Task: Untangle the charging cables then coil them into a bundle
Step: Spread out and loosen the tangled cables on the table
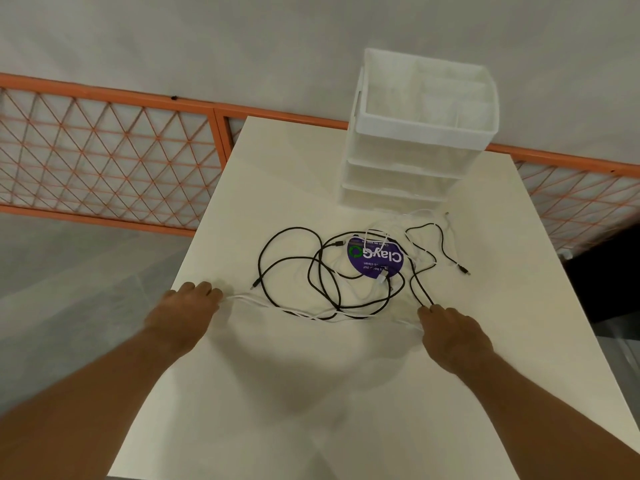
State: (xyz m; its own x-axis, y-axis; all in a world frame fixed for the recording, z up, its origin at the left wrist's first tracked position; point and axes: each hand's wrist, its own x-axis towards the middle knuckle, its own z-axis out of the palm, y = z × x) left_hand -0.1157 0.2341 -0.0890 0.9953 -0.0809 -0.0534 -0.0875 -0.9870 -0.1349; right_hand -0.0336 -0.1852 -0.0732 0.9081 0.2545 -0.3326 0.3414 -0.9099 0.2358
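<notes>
While table [311,393] carries black cables [260,261] and white cables [249,300] tangled at its middle, nothing is separated or coiled yet; left hand [188,306] pinches a white one, right hand [450,327] meets a black loop, grip unclear.

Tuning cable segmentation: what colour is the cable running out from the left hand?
White. The cable held in the left hand shows best in the head view.
</notes>
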